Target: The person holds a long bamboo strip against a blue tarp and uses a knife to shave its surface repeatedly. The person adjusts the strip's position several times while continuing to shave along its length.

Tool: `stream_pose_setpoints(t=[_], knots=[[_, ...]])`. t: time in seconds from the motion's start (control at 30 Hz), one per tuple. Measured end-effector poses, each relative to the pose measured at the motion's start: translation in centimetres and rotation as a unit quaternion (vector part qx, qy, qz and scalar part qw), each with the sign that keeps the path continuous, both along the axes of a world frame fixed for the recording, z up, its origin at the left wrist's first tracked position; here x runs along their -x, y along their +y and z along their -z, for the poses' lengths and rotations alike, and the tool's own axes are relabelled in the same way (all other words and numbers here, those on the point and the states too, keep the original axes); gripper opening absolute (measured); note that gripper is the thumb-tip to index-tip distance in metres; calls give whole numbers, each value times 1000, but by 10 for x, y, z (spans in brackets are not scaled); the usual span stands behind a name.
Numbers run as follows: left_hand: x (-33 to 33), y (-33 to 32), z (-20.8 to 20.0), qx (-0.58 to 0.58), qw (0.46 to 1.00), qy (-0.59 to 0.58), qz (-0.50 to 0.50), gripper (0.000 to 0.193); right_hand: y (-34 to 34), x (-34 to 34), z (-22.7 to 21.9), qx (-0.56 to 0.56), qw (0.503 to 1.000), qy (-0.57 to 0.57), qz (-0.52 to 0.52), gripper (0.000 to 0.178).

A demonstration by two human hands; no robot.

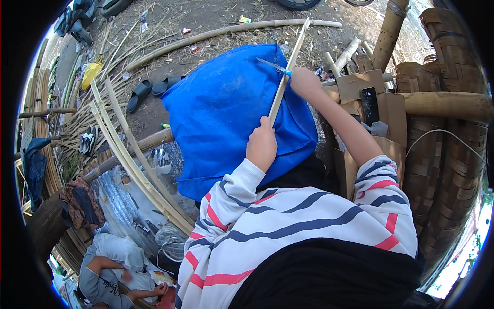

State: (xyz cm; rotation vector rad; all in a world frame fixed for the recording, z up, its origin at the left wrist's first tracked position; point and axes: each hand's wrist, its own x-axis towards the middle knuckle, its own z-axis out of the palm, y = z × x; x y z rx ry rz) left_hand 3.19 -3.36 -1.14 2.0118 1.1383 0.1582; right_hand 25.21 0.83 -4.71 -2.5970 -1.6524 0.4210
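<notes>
Presently, L hand (261,145) is clamped on bamboo strip (279,99), aslant over blue cloth (221,108); R hand (305,84) is closed on knife (272,65), crossing strip. Caution: knife may slip & nick cloth if strip twists. Surface: straw-littered dirt (329,11); bamboo pole (257,25) beyond, cardbd. box (395,116) to R.
</notes>
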Motion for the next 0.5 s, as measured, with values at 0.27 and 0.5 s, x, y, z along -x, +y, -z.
stream_pose_setpoints(t=[0.27, 0.5], knots=[[-1, 0, 0, 6, 1000, -10, 8, 17, -9, -11, 26, -53, 996, -65, -6, 20], [7, 10, 14, 8, 999, -44, 12, 21, 28, -30, 28, -65, 996, -25, 55, 22]])
